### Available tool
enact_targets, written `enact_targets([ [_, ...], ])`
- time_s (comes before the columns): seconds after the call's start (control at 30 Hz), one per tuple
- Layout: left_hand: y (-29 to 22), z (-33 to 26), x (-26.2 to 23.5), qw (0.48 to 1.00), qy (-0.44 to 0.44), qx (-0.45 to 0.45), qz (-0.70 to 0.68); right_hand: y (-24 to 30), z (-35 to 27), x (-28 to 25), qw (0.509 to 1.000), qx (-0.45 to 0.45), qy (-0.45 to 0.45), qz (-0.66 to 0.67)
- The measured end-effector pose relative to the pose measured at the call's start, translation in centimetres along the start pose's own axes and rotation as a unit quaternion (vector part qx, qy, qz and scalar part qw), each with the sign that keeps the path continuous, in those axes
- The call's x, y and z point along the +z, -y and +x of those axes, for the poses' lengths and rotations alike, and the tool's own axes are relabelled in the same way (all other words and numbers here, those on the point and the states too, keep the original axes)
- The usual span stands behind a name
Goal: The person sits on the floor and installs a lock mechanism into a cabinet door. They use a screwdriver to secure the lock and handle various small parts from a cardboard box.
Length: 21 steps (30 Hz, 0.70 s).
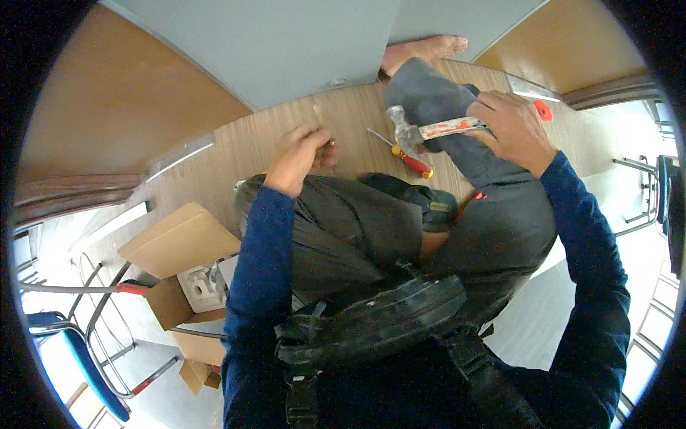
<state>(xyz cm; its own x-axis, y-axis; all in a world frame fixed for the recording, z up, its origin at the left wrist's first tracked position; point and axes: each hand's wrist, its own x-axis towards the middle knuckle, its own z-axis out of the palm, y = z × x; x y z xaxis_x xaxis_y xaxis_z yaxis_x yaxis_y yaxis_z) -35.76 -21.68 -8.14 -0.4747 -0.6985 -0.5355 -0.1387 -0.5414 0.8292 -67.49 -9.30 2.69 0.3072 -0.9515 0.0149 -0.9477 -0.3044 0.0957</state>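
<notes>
My right hand (511,129) grips a hammer (429,131) with a metal head and a pale, red-marked handle, raised above my bent right leg. My left hand (301,154) reaches down to the wooden board (236,154) and pinches something small against it; what it pinches is too small to tell. A screwdriver (406,156) with a red and yellow handle lies on the board between my hands. A thin pale stick (319,114) lies just beyond my left hand. Both sleeves are dark blue.
An open cardboard box (179,243) with white contents sits at lower left beside metal chair frames (107,336). A bare foot (429,50) rests on the board at the top. A small red object (543,109) lies behind my right hand.
</notes>
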Motion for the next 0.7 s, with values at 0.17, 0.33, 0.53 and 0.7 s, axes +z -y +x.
enact_targets([
  [0.17,4.8,10.6,-2.7,0.999,0.01,-0.006,0.053,1.6,2.7,1.9,0.994,-0.07,0.086,-0.01],
  [0.33,4.1,12.9,-2.1,1.0,-0.022,-0.002,0.02,1.2,4.9,4.8,0.989,-0.14,0.025,-0.031],
  [0.53,4.2,13.3,-2.4,0.999,-0.018,-0.007,0.044,2.0,7.1,6.9,0.991,-0.12,0.057,0.001],
  [0.7,4.0,14.1,-2.4,0.997,-0.019,0.003,0.075,2.2,7.6,6.1,0.991,-0.089,0.088,-0.035],
])
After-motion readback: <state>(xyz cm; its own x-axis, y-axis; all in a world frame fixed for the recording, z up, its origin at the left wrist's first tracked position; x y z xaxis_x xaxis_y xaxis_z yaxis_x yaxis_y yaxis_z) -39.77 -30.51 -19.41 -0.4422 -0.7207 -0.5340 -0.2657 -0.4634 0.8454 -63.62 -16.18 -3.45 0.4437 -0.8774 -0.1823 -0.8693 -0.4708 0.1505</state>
